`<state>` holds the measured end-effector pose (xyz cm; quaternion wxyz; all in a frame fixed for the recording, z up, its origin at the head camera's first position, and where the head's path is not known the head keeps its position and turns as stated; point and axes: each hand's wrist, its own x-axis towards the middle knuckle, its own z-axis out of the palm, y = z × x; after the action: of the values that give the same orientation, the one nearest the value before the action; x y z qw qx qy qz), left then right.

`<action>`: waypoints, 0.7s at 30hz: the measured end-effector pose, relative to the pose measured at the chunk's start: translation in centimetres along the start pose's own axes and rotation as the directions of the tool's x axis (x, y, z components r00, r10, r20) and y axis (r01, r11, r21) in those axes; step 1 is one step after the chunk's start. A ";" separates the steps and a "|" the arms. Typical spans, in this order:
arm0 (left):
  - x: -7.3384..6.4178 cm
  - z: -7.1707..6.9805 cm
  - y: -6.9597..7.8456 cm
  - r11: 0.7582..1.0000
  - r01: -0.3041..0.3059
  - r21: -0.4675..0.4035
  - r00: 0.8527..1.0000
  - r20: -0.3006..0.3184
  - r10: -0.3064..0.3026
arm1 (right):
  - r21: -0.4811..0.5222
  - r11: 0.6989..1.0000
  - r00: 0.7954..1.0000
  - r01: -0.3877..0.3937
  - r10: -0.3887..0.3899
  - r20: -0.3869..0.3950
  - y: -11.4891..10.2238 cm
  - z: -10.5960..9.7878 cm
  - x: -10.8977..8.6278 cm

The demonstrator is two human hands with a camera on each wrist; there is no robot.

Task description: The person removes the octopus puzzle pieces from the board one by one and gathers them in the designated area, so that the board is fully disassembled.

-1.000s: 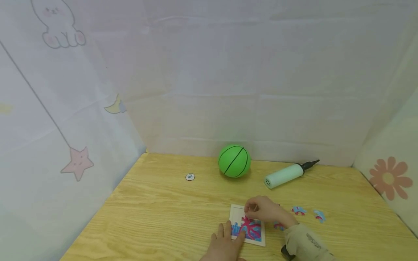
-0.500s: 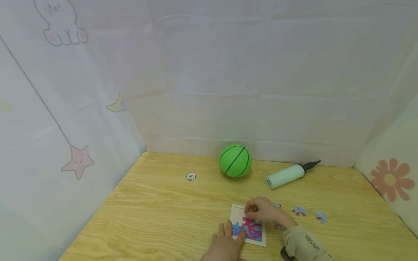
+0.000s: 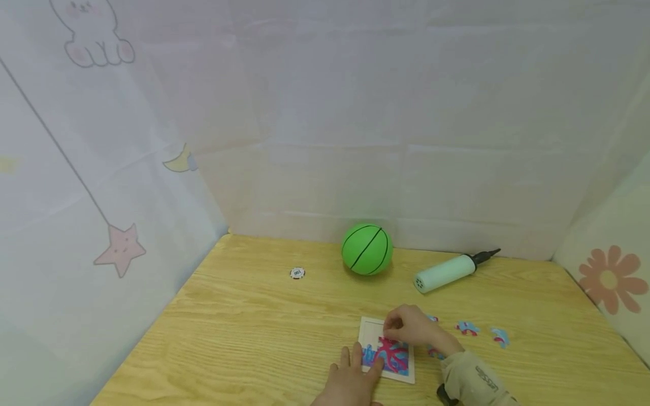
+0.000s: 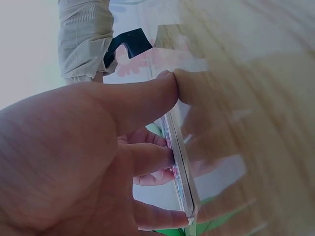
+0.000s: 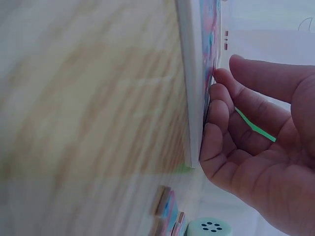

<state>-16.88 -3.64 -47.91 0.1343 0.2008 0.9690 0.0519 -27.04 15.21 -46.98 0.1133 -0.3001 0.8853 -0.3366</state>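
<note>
1. Head view first: my left hand (image 3: 347, 383) lies with its fingers fairly straight on the near-left part of the puzzle tray (image 3: 411, 363), which sits flat on the wooden table (image 3: 254, 338). Pretty much the same spot as a second ago.

2. My right hand (image 3: 413, 327) is over the tray's far-right part, fingertips right by the head of the pink octopus (image 3: 392, 355). Versus half a second ago it's only nudged a tiny bit to the right, nothing dramatic.

3. Grip check: right fingers are curled in, thumb close to them, so pretty narrow. The right wrist view has those fingertips against the tray's face, but I honestly can't tell if a piece is pinched in there. Left isn't gripping, just resting.

4. Left wrist view: thumb tip on the table, one finger on the picture, another at the tray's edge.

5. Loose pieces (image 3: 468, 327) lie right of the tray, two of them partly hidden by my right hand and forearm. The one just past my hand shows more than it did a second ago.

6. Green ball (image 3: 367, 250), pump (image 3: 445, 273) and chip (image 3: 297, 273) haven't budged on the table.
</note>
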 end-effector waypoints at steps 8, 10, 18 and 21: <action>-0.2 -0.3 0.2 1.000 -0.004 0.023 1.000 -0.012 0.004 | 0.042 0.999 1.000 0.022 -0.022 0.019 -0.1 -0.2 -0.1; -0.2 -0.4 0.2 1.000 -0.001 0.025 1.000 -0.011 0.001 | 0.044 0.999 1.000 0.017 -0.018 0.026 -0.2 -0.2 -0.1; -0.3 -0.7 0.3 1.000 0.010 0.003 1.000 0.000 -0.010 | 0.053 0.998 0.999 -0.022 0.020 0.039 -0.1 -0.1 0.0; -0.3 -0.7 0.3 1.000 0.003 -0.003 1.000 -0.010 -0.003 | 0.069 0.997 0.999 -0.027 0.024 0.040 -0.1 -0.1 0.0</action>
<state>-16.70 -3.53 -47.15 0.1296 0.1987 0.9700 0.0540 -27.02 15.19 -46.81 0.1452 -0.2910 0.8745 -0.3598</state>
